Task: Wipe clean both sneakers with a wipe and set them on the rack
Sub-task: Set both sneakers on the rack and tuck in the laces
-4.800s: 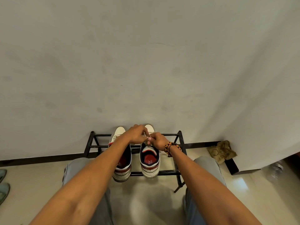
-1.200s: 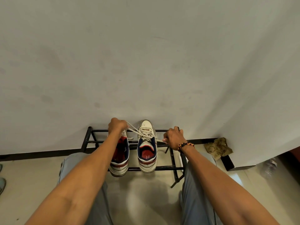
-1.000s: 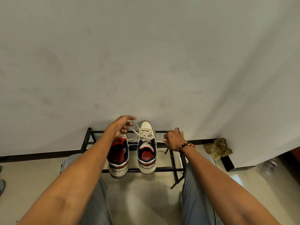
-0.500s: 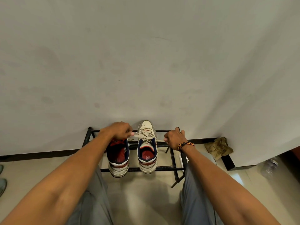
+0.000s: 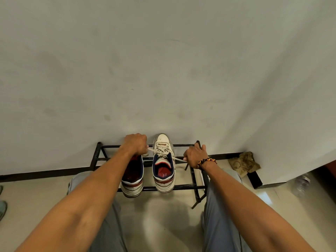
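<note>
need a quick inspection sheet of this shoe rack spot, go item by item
surface: black metal rack against a pale wall, on a beige tiled floor.
job's things: right sneaker and left sneaker side by side on the rack, heels toward the camera; no wipe seen.
clutter: crumpled tan cloth on the floor in the corner.
hands: left hand and right hand each pinch a lace end of the right sneaker, pulled apart.
cables: nothing seen.
surroundings: grey trouser legs below; other footwear at the left edge.
</note>
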